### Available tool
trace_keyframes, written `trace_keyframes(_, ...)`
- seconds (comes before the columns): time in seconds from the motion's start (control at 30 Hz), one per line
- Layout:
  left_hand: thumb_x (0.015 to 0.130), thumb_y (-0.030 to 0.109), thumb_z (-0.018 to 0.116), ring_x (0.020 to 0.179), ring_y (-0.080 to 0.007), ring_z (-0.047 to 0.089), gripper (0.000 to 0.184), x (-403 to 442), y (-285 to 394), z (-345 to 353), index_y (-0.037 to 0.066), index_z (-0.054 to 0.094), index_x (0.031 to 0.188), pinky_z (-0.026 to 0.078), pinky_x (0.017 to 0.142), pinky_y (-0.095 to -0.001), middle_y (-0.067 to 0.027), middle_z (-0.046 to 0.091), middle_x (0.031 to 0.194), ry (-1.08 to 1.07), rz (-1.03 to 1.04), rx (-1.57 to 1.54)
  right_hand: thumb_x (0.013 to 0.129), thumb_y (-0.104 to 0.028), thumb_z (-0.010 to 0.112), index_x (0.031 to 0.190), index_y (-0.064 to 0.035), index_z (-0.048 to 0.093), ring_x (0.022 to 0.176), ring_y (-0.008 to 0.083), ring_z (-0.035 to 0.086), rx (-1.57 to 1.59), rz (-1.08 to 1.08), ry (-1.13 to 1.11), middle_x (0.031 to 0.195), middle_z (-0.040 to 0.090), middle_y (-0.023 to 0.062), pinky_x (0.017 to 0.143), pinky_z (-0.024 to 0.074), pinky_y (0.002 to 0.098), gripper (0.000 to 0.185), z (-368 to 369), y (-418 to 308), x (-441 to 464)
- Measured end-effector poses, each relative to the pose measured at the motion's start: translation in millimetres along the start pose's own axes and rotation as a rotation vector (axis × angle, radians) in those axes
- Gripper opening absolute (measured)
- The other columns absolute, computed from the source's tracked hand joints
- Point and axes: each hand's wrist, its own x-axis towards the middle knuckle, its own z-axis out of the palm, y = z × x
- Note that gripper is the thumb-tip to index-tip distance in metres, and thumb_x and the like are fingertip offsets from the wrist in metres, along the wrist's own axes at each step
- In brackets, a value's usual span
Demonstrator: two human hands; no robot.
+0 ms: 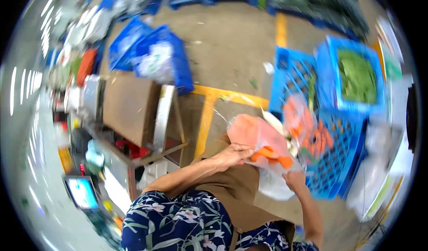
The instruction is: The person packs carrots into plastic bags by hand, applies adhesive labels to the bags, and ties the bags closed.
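A thin clear plastic bag (pixel 255 130) with carrots in it hangs in front of my apron, its mouth towards me. Several orange carrots (pixel 269 155) show near the opening. My left hand (pixel 235 155) pinches the bag's rim on the left side. On the opposite side, my right hand (pixel 294 180) is closed on the edge of the same bag. Just beyond the bag lie a long white radish (pixel 273 120) and another bag of carrots (pixel 297 112), both by the blue crate (pixel 341 173). More bagged carrots (pixel 320 140) rest in that crate.
Leafy greens (pixel 356 76) fill a blue basket (pixel 330 101) on the right. A metal table (pixel 133 159) with a brown box (pixel 129 106) stands to my left. Blue bags (pixel 178 59) sit on the floor behind it. Yellow lines (pixel 206 121) mark the floor.
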Motion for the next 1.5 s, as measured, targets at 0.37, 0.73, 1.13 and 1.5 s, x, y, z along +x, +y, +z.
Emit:
trace_keyframes(0.37,0.085,0.022,0.066,0.045,-0.0032,0.030,0.024,-282,50,-200,0.004,0.068,0.099,0.021,0.043,-0.0209,0.0071,0.045,0.056,0.445,0.685,-0.277,0.077,0.002,0.060,0.069,0.0023,0.057,0.054,0.0217,0.046,0.233,-0.801,0.935,0.059,0.052,0.0097,0.053,0.0339,0.0329,0.009,-357,-288,-63)
trace_keyframes(0.73,0.084,0.018,0.062,0.043,-0.0067,0.021,0.028,-433,-7,-461,0.014,0.049,0.060,0.019,0.044,-0.0264,0.0071,0.027,0.048,0.718,1.132,-0.791,0.077,0.002,0.064,0.072,0.0012,0.062,0.049,0.0201,0.039,-0.022,-1.445,0.819,0.055,0.050,0.0073,0.050,0.0304,0.0312,0.006,-433,-650,33)
trace_keyframes(1.13,0.087,0.020,0.060,0.044,-0.0032,0.020,0.017,-406,-108,-625,0.010,0.060,0.100,0.016,0.043,-0.0214,0.0105,0.030,0.053,0.861,1.066,-0.974,0.080,-0.014,0.063,0.063,-0.0052,0.059,0.048,0.0270,0.046,-0.319,-1.544,0.579,0.054,0.056,0.0113,0.064,0.0359,0.0352,0.019,-375,-821,245)
trace_keyframes(1.5,0.081,0.009,0.062,0.054,-0.0086,0.051,0.055,-363,-90,-635,-0.003,0.041,0.132,0.040,0.048,-0.0204,-0.0043,0.058,0.071,0.993,0.877,-0.721,0.080,-0.016,0.060,0.072,-0.0063,0.063,0.063,0.0312,0.059,-0.605,-1.395,0.420,0.064,0.061,0.0153,0.077,0.0392,0.0396,0.013,-342,-843,288)
